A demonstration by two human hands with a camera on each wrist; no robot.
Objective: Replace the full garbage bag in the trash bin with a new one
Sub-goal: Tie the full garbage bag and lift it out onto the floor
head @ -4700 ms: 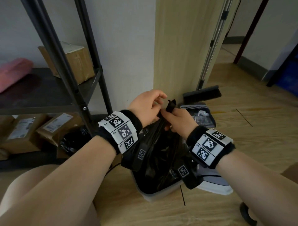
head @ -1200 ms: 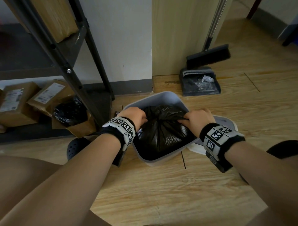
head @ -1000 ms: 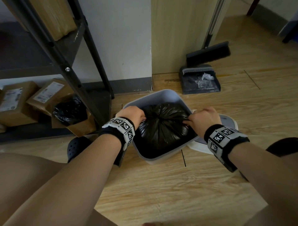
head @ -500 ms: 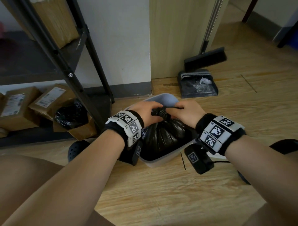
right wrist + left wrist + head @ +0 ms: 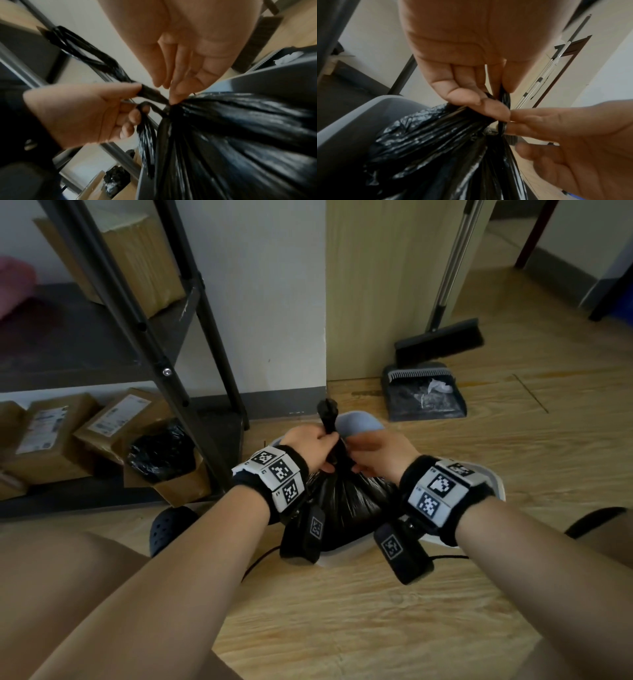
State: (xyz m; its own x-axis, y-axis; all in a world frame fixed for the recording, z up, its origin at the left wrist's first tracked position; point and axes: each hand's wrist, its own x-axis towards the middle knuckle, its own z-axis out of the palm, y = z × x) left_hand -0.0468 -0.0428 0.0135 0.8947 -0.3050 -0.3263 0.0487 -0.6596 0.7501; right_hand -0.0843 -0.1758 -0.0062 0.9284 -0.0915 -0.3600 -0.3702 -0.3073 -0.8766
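Forearms: two bare forearms reach forward and down, each with a black wristband carrying printed marker squares.
Left hand [image 5: 313, 447]: fingers and thumb curled round the gathered neck of the garbage bag [image 5: 346, 505], whose twisted black tail stands up above the fist.
Right hand [image 5: 378, 455]: fingertips pinched at the same neck from the other side (the right wrist view shows a thin strand of black film caught between them).
Garbage bag: black, bulging, its film drawn into taut pleats toward the neck; its body sits inside the trash bin [image 5: 356, 422].
Trash bin: pale grey, standing on the floor between the two wrists, its far rim showing beyond the hands.
Progress, done: the bag's mouth is gathered shut and held by both hands.
Progress, left: by my reading the knot is being made or tightened; the bag is not yet lifted clear of the bin, and no fresh liner is in either hand.
Floor [image 5: 342, 628]: light wood-grain boards, with a dark shoe [image 5: 169, 527] at the left.
Shelf unit [image 5: 147, 330]: black metal frame at the left, holding cardboard boxes [image 5: 51, 436] on its lower level; one open box contains crumpled black plastic (possibly spare bags, though that cannot be told).
Dustpan [image 5: 424, 395]: dark, on the floor beyond the bin, with scraps inside.
Broom [image 5: 440, 340]: black head and metal handle, leaning against a wood-coloured panel.
Far room: white wall and dark skirting.
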